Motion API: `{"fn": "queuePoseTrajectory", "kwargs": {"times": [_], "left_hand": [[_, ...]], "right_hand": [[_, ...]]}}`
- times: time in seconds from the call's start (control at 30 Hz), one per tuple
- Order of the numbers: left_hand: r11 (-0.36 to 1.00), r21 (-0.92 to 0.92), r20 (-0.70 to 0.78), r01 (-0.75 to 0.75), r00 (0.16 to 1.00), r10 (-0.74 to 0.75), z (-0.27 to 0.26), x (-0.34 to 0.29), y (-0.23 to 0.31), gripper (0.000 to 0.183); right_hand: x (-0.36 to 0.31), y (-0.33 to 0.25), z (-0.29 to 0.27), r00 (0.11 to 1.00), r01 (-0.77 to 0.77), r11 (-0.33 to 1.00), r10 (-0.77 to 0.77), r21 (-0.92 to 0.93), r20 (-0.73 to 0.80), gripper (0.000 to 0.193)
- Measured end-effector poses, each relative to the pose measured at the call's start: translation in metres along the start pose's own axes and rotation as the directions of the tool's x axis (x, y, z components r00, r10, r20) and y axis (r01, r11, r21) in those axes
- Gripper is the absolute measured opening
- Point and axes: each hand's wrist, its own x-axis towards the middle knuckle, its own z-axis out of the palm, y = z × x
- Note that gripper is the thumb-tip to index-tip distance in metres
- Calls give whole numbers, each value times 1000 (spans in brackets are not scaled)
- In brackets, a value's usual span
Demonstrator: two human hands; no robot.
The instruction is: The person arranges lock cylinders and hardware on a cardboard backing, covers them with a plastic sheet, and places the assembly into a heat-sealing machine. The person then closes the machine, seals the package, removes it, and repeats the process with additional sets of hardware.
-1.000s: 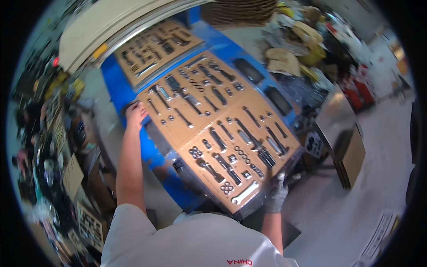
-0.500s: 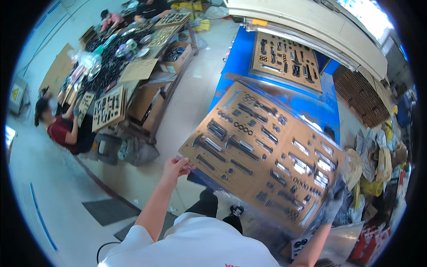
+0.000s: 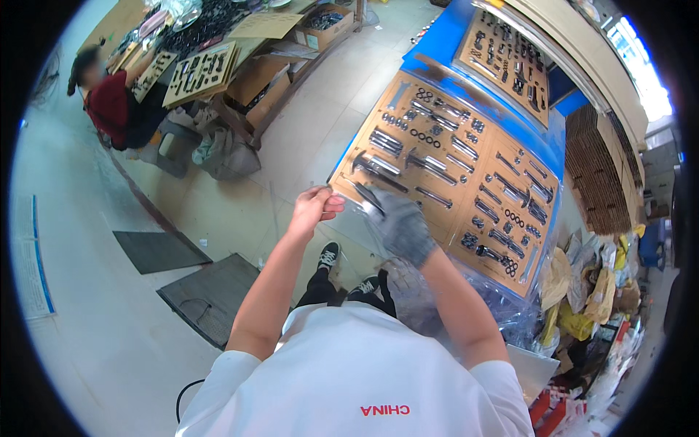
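A brown board (image 3: 466,200) carries rows of dark and shiny metal parts, such as bolts, nuts and wrenches, under clear plastic film. It lies tilted on the blue table of a machine. My bare left hand (image 3: 314,209) is closed in a pinch at the board's near left corner, where loose film (image 3: 348,197) shows. Just to its right, my right hand (image 3: 405,227), in a grey glove, is closed round a dark, slim hand tool (image 3: 369,199) that points at the same corner. The tool's exact kind is hard to make out.
Behind lies a second board of parts (image 3: 502,62) on the blue table (image 3: 435,62), beneath the machine's pale beam. Stacked brown cardboard (image 3: 601,167) stands at right, above crumpled bags (image 3: 575,291). At far left a seated person (image 3: 113,102) works beside a cluttered bench (image 3: 287,87).
The board has gone from being held in both hands to lying on the blue table. My right hand has left its far right edge, come to the left corner and now holds a dark tool.
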Motion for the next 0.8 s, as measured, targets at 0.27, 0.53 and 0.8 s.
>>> {"fn": "queuePoseTrajectory", "kwargs": {"times": [0.27,0.53,0.8], "left_hand": [[973,194,10,-124,992,124,-5,4,-2,29],[784,18,195,-620,771,606,-6,-79,6,17],[628,-382,434,-678,468,770,10,-158,45,10]], "right_hand": [[47,-35,23,963,5,867,130,-499,236,30],[-34,29,-56,831,-83,679,451,-729,326,41],[-179,123,-150,708,-182,533,654,-826,266,35]]}}
